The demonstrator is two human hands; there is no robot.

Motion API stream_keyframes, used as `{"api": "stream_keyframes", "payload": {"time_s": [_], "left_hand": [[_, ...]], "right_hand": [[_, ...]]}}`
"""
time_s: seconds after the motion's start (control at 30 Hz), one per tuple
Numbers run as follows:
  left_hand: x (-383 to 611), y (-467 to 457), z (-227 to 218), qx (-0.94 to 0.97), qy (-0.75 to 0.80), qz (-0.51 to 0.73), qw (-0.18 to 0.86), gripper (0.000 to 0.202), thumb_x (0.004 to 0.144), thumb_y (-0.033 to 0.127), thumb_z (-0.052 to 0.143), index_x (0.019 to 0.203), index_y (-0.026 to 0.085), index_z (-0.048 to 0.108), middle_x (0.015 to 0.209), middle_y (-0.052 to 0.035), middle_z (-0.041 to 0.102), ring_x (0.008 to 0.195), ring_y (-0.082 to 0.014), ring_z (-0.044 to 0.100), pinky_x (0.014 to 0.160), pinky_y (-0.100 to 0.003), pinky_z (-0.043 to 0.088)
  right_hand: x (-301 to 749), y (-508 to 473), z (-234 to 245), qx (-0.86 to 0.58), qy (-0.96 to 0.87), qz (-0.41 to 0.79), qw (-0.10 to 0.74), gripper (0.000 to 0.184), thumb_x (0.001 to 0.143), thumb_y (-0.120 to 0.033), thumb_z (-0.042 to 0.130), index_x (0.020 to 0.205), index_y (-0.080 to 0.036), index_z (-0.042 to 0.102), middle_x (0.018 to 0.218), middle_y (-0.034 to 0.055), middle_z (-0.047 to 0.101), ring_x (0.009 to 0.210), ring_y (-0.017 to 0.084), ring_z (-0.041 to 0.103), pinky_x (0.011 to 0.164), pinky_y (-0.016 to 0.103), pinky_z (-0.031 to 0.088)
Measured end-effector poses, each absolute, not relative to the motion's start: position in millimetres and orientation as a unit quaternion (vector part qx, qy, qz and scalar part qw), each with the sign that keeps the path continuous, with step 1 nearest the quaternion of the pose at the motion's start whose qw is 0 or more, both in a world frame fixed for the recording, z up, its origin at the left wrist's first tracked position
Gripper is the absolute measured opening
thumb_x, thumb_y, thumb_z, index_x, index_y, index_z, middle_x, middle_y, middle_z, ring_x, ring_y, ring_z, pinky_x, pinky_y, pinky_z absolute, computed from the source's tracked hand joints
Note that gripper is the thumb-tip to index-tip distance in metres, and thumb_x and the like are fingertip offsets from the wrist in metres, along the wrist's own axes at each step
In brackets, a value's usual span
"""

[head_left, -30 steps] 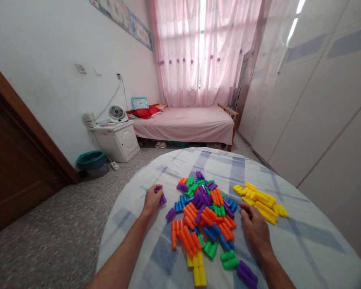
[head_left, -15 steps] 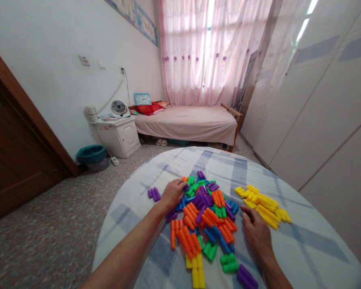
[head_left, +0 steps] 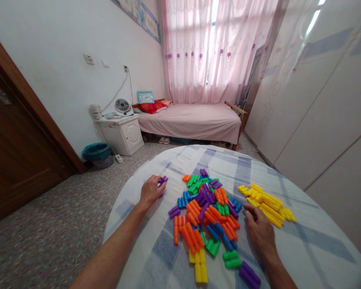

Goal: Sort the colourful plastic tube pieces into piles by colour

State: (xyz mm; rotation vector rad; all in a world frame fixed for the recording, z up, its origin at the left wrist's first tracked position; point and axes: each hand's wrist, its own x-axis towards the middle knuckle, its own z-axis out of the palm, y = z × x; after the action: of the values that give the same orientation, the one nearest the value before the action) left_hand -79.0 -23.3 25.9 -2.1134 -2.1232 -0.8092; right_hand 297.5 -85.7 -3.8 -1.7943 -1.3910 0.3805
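A heap of plastic blocks [head_left: 209,210] in orange, purple, blue and green lies on a round table with a blue checked cloth [head_left: 303,257]. Left of the heap, my left hand [head_left: 150,190] is closed on a purple block [head_left: 163,180] just above the cloth. My right hand [head_left: 260,230] rests flat on the cloth at the heap's right edge, fingers stretched toward a separate group of yellow blocks [head_left: 269,203]. A few yellow [head_left: 199,267], green [head_left: 232,259] and purple blocks [head_left: 249,274] lie nearer to me.
Beyond the table stand a bed with a pink cover [head_left: 192,120], a white bedside cabinet [head_left: 120,134] with a small fan [head_left: 122,106], and a teal basin [head_left: 96,152] on the floor. A wooden door [head_left: 15,144] is at left, white wardrobes [head_left: 319,104] at right.
My left hand reached into the heap's left side half a second ago and has pulled back to the left with a purple block in it. My right hand has stayed put.
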Motion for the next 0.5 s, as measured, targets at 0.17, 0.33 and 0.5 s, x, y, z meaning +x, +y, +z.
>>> {"api": "stream_keyframes", "payload": {"time_s": [0.17, 0.33, 0.5], "left_hand": [[-92.3, -31.0, 18.6, -0.674, -0.695, -0.251, 0.011, 0.024, 0.082, 0.027, 0.051, 0.098, 0.016, 0.064, 0.092, -0.0065, 0.063, 0.088, -0.0190, 0.058, 0.081, -0.029, 0.044], [-65.8, -72.8, 28.3, -0.734, -0.617, -0.284, -0.002, 0.027, 0.081, 0.026, 0.054, 0.107, 0.021, 0.060, 0.106, -0.0065, 0.059, 0.101, -0.0209, 0.054, 0.091, -0.033, 0.042], [-43.3, -107.3, 28.2, -0.783, -0.561, -0.238, -0.127, 0.021, 0.079, 0.031, 0.058, 0.098, 0.024, 0.063, 0.093, -0.0021, 0.060, 0.086, -0.0163, 0.058, 0.075, -0.025, 0.045]], "right_hand": [[296.8, -85.3, -2.6, -0.709, -0.554, 0.143, 0.412, 0.041, 0.077, -0.043, 0.039, 0.100, -0.019, 0.063, 0.100, 0.0078, 0.066, 0.091, 0.024, 0.060, 0.079, 0.034, 0.043], [296.2, -85.1, -2.3, -0.708, -0.553, 0.145, 0.414, 0.041, 0.077, -0.043, 0.039, 0.101, -0.019, 0.063, 0.099, 0.0079, 0.066, 0.090, 0.023, 0.060, 0.078, 0.034, 0.043], [295.8, -85.3, -2.3, -0.715, -0.549, 0.141, 0.410, 0.041, 0.077, -0.043, 0.039, 0.100, -0.019, 0.063, 0.098, 0.0078, 0.066, 0.089, 0.023, 0.060, 0.077, 0.034, 0.043]]}}
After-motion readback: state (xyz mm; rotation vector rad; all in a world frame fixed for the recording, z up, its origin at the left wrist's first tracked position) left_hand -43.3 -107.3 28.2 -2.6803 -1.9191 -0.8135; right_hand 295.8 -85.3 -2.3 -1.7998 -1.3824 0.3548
